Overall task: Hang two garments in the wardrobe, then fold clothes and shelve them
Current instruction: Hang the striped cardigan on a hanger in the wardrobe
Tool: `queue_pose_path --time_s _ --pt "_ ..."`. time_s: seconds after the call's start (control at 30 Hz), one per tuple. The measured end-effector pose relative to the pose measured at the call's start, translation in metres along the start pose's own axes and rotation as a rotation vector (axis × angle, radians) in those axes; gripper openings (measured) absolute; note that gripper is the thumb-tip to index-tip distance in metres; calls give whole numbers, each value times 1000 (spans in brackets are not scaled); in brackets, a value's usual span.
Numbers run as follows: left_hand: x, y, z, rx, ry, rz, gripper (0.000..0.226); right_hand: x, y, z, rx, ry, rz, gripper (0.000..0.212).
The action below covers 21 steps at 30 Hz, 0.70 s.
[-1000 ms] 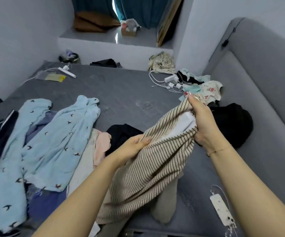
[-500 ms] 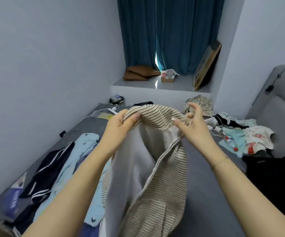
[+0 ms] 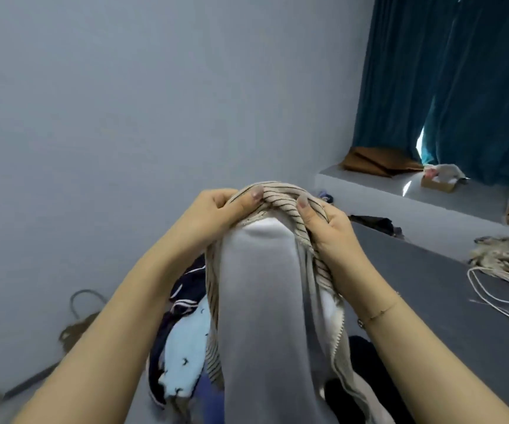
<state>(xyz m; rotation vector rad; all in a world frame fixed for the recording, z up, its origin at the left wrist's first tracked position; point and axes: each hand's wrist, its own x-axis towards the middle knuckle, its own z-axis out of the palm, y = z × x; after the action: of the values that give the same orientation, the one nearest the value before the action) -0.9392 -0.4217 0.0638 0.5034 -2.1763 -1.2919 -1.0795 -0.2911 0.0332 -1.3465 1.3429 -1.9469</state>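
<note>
Two hands at the centre: left hand [image 3: 216,214] and right hand [image 3: 328,226], thumbs on top and fingers curled, pinch the bunched top edge of one striped garment [image 3: 280,198]. Its pale lining [image 3: 265,301] hangs straight down between the forearms, hiding the bed below. Left of the fingers and lower: one light blue garment [image 3: 186,353] over one dark navy garment [image 3: 183,289]. Right of the fingers: grey bed [image 3: 430,286], white cables [image 3: 491,295], one patterned cloth [image 3: 507,255]. Beyond: window ledge [image 3: 384,191], one tissue box [image 3: 439,179], teal curtains [image 3: 449,81]. No writing is legible.
</note>
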Motion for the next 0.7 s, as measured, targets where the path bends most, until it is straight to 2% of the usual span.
queue_pose_path --time_s 0.07,0.2,0.33,0.4,0.47,0.57,0.63,0.7 --pt "-28 -21 -25 -20 70 -47 74 7 0 37 100 -51 57 27" --pt "-104 -66 -62 -140 124 -81 43 11 1 112 301 -146 175 28" --pt "-186 -116 -76 -59 194 -317 19 12 2 174 465 -241 279 29" --pt "-222 -128 -82 -81 364 -349 20 9 3 203 484 -288 313 27" --pt "-258 -129 -96 -89 543 -298 24 1 6 231 483 -307 344 26" --pt "-317 -126 -128 -13 712 -264 15 -18 12 270 483 -319 377 27" --pt "-357 -124 -150 96 813 -286 31 -35 14 297 486 -348 417 27" --pt "-395 -119 -173 159 941 -281 39 -53 15 323 449 -390 439 27"
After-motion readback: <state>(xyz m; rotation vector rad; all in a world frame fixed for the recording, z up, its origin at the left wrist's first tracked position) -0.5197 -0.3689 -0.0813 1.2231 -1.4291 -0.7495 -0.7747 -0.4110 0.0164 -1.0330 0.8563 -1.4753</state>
